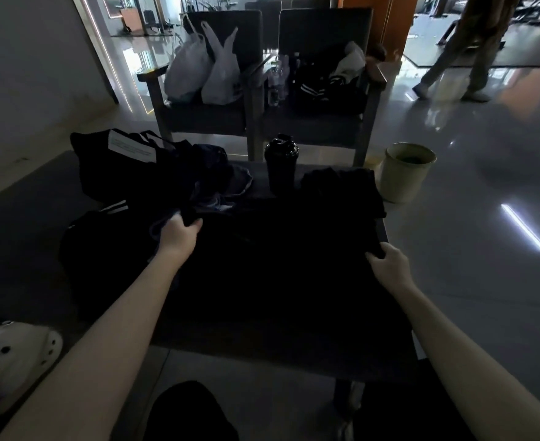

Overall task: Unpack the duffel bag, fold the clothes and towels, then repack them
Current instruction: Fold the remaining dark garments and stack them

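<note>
Folding in progress, judged mid-task: the black duffel bag (109, 167) sits at the far left of the table (17, 218), with loose clothes (227, 183) beside it not yet folded and a dark, apparently folded pile (341, 186) by the shaker bottle (281, 163). A black garment (278, 265) lies spread flat at centre. The left hand (179, 229) and right hand (388, 261) grip its opposite edges, fingers (373, 257) curled on the cloth.

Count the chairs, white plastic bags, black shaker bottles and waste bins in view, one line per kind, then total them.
Chairs: 2
White plastic bags: 2
Black shaker bottles: 1
Waste bins: 1
Total: 6
</note>
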Tool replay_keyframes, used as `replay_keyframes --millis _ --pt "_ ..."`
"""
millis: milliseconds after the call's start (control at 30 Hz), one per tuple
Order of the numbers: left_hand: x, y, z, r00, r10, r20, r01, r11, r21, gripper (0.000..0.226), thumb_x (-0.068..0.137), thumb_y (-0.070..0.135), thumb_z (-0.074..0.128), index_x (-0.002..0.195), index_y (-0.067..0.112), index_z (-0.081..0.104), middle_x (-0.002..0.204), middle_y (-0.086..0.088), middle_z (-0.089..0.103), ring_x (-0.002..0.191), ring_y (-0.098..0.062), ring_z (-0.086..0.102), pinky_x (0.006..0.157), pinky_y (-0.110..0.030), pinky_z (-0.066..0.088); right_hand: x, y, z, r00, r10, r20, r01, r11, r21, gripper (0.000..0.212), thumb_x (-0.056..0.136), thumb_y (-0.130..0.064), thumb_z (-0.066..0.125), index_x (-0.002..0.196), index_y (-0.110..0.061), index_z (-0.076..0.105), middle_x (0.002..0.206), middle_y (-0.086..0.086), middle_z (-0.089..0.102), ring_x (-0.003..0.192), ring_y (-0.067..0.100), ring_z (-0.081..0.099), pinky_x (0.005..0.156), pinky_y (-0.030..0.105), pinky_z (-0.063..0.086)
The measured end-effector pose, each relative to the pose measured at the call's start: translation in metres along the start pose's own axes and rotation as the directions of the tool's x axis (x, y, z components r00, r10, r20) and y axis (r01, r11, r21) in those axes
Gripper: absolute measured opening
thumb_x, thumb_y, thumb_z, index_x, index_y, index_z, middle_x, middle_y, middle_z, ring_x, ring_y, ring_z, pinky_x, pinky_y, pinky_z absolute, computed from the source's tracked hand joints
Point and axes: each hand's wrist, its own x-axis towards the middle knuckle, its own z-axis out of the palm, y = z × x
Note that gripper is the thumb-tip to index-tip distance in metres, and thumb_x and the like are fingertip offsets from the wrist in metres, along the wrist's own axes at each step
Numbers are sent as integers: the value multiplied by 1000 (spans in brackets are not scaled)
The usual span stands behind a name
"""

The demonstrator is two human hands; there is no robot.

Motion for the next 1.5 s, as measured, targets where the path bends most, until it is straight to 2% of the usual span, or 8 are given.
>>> replay_keyframes --millis 100,233,433,633,800,967,1100,1500 --pt "7 15 -2 998 -60 -22 60 998 -3 49 97 30 51 137 4 44 133 -16 52 120 -33 51 99 -34 39 -3 -8 -5 1000 15 18 -15 1000 10 17 93 -17 53 100 -3 60 85 9 57 90 30 59 68 29 34" --pt "-4 -4 1 958 -213 193 209 977 42 76 91 48 55 146 3 28 146 -16 37 133 -34 38 111 -41 32 -21 1 -2 978 152 140 -145 988 -61 37 89 -25 59 118 -4 52 93 7 55 84 23 53 73 30 41" --pt "-46 -57 -2 965 -176 194 202 971 -124 81 81 42 70 146 14 30 138 -7 48 122 -29 50 104 -42 42 -60 21 0 985 168 47 -152 959 -240 48 83 -25 58 123 0 50 118 17 56 107 33 54 88 41 48" --pt "-88 -102 3 944 -166 287 130 981 141 69 75 37 72 136 19 46 123 -6 59 108 -24 57 92 -35 48 -100 27 3 982 188 -25 -182 894 -410 47 87 -28 54 126 -2 47 129 19 46 120 35 43 95 42 39" --pt "-98 -105 -2 966 -180 187 103 928 358 24 88 34 57 101 15 60 91 -8 63 84 -27 60 68 -32 46 -117 34 1 987 158 -32 -159 917 -367 32 88 -11 49 118 -2 50 117 20 56 109 36 52 84 38 43" --pt "-97 -104 -18 985 -161 63 134 940 313 40 99 32 45 123 0 53 109 -20 61 93 -32 58 67 -32 39 -119 37 -16 979 205 4 -196 943 -268 36 87 -2 43 123 -2 47 111 20 58 100 35 57 74 33 41" --pt "-98 -104 -33 983 -185 22 162 909 385 41 98 33 48 117 -2 56 108 -22 62 91 -33 58 69 -33 41 -117 45 -28 959 274 68 -257 947 -191 26 86 2 42 108 -1 55 100 16 58 80 27 52 69 32 45" --pt "-115 -111 -52 963 -268 -26 240 809 537 32 94 21 54 119 2 59 113 -20 60 102 -37 57 85 -39 50 -134 50 -37 939 343 2 -338 925 -176 19 82 4 45 98 7 55 87 17 56 76 29 56 63 31 44"
